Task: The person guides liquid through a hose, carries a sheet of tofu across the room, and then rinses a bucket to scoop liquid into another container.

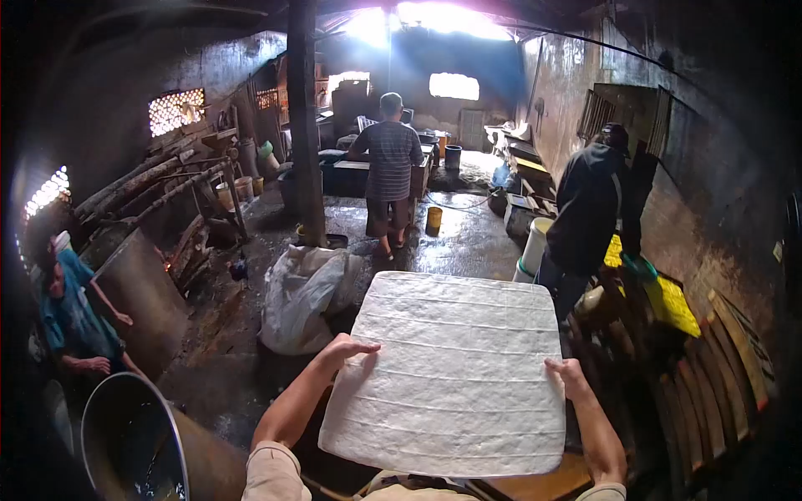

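A large white slab [455, 380], roughly square with rounded corners and scored by several lines across, is held in front of my body. My left hand [349, 346] grips its left edge, with the thumb on top and the other fingers hidden beneath. On the right edge, my right hand [568, 373] holds it the same way, thumb over the surface. Under the slab's near edge, part of a brown wooden surface [543, 480] shows.
A large metal drum [134, 434] stands at lower left, near a seated person [75, 309]. A white sack [301, 292] lies beside a post [305, 125]. One person [391, 159] stands ahead, another [589, 200] at right by yellow sheets [672, 305] and stacked boards [702, 401].
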`<state>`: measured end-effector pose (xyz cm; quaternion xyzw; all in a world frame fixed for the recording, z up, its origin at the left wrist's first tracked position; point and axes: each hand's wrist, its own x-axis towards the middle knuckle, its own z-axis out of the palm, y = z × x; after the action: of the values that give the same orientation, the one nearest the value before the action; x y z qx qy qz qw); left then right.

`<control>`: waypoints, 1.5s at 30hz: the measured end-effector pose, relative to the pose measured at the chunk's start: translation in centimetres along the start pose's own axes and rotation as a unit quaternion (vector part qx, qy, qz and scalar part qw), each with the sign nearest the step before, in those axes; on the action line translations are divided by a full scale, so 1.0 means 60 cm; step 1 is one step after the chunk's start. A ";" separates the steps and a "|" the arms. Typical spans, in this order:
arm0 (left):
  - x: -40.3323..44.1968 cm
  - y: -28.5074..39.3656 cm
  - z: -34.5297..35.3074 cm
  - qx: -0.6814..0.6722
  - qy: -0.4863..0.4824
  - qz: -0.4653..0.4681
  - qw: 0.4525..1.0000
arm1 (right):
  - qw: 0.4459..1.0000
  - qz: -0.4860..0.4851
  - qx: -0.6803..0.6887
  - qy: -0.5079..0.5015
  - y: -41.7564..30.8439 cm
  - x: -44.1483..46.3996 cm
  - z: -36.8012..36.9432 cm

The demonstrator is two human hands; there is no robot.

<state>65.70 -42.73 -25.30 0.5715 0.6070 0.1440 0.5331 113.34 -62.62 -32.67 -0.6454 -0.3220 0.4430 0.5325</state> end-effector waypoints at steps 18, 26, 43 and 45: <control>0.160 -0.125 -0.012 -0.049 -0.117 0.130 0.983 | 0.995 -0.081 -0.021 0.059 0.072 0.017 0.061; 0.150 -0.127 -0.008 -0.050 -0.058 0.139 0.987 | 0.989 -0.045 -0.089 0.106 0.098 0.051 0.044; 0.266 -0.158 -0.013 -0.018 -0.090 0.123 0.988 | 0.982 -0.140 0.004 0.125 0.135 -0.016 0.109; 0.256 -0.151 -0.009 -0.024 -0.079 0.117 0.990 | 0.975 -0.133 -0.039 0.173 0.125 -0.020 0.097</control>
<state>63.79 -32.26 -39.61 0.6352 0.4885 0.1740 0.5724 107.12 -63.02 -39.91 -0.6840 -0.3253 0.2365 0.6086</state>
